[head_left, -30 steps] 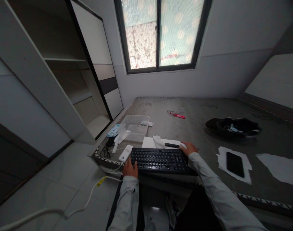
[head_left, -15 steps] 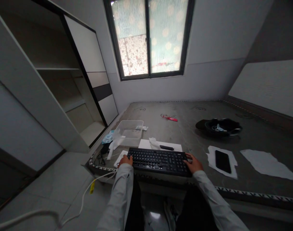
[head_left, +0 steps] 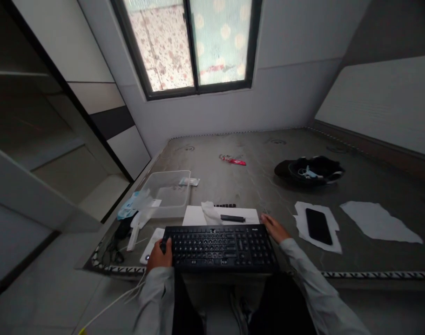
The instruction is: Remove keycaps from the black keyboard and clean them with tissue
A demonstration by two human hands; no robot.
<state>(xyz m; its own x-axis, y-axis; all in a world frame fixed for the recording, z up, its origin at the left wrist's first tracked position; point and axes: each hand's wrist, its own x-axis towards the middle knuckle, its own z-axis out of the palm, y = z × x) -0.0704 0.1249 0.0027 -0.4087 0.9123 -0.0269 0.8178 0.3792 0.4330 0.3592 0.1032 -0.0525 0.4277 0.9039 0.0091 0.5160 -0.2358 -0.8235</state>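
A black keyboard (head_left: 221, 248) lies at the near edge of a grey mattress (head_left: 254, 186). My left hand (head_left: 158, 255) grips its left end, thumb on the keys. At the keyboard's far right corner my right hand (head_left: 274, 227) holds the edge with fingers curled. Behind the keyboard a white sheet (head_left: 198, 216) carries a crumpled tissue (head_left: 210, 211) and a small black bar (head_left: 232, 218). A white device (head_left: 148, 244) sits under my left hand's side.
A clear plastic tub (head_left: 165, 193) stands at the left, with blue-and-white packets (head_left: 133, 204) beside it. A black phone (head_left: 318, 225) rests on torn paper to the right, a black cap (head_left: 310, 171) further back, a red wrapper (head_left: 233, 161) mid-mattress. White cables (head_left: 111, 304) trail on the floor.
The view has moved closer and tilted down. My right hand shifted from the keyboard's right end to its far right corner; my left hand now grips the left end lower down.
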